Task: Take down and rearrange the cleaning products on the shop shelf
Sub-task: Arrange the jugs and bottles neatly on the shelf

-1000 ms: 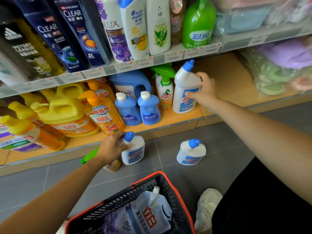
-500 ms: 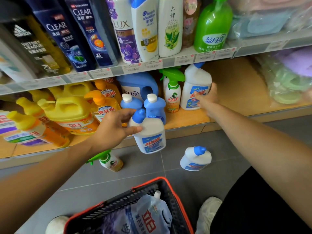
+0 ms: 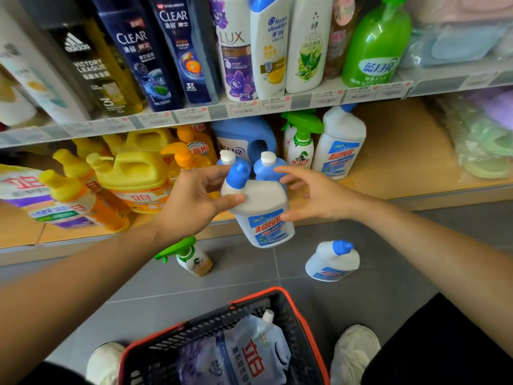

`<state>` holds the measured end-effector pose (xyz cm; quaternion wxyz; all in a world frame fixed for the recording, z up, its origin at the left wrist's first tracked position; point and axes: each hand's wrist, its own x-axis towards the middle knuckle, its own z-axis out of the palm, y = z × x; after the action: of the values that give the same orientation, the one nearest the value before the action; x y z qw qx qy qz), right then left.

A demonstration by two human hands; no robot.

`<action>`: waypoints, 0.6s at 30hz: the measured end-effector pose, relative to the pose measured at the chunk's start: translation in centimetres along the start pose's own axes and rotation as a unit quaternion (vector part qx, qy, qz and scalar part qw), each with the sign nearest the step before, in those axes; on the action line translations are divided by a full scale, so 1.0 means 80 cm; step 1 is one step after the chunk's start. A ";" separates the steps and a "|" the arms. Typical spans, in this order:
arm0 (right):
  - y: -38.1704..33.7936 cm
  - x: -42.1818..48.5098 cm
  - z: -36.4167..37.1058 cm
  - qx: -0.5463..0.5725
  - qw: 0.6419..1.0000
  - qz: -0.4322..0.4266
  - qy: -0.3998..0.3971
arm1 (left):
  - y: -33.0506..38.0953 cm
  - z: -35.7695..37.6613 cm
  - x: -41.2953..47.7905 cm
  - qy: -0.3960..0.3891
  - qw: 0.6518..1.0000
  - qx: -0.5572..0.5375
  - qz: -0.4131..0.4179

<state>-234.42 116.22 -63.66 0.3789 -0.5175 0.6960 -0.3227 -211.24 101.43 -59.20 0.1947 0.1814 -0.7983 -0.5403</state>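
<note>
Bottle (image 3: 263, 212) upright, blue cap up, hangs before the shelf (image 3: 388, 168); our left hand (image 3: 191, 201) clamps its neck, right hand (image 3: 313, 195) spread beside. We count three such bottles.

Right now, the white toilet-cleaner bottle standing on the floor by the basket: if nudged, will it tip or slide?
The floor bottle already looks tilted, and its angled blue cap puts weight off-centre, so it would probably tip. The smooth grey tiles suggest a low push would slide it. Rigid-looking plastic; fill level cannot be seen.
</note>
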 end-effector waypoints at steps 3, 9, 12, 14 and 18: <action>-0.005 0.001 0.029 -0.029 0.997 -0.063 0.040 | 0.002 0.007 0.000 0.005 1.000 -0.007 0.003; 0.001 0.001 0.011 -0.033 0.995 -0.051 0.078 | -0.016 -0.003 0.001 0.001 1.000 -0.006 -0.030; 0.013 0.002 0.000 -0.027 0.993 -0.030 0.111 | -0.069 -0.028 -0.013 -0.048 0.980 0.160 -0.110; 0.022 0.004 -0.015 -0.032 0.988 -0.015 0.152 | -0.111 -0.049 -0.029 -0.094 0.929 0.308 -0.179; 0.043 0.002 -0.058 -0.041 0.967 0.016 0.252 | -0.176 -0.072 -0.061 -0.151 0.830 0.462 -0.275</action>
<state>-240.06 117.20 -64.28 0.1747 -0.4230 0.7901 -0.4079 -203.01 94.41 -70.93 -0.1915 0.3784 -0.8913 -0.1604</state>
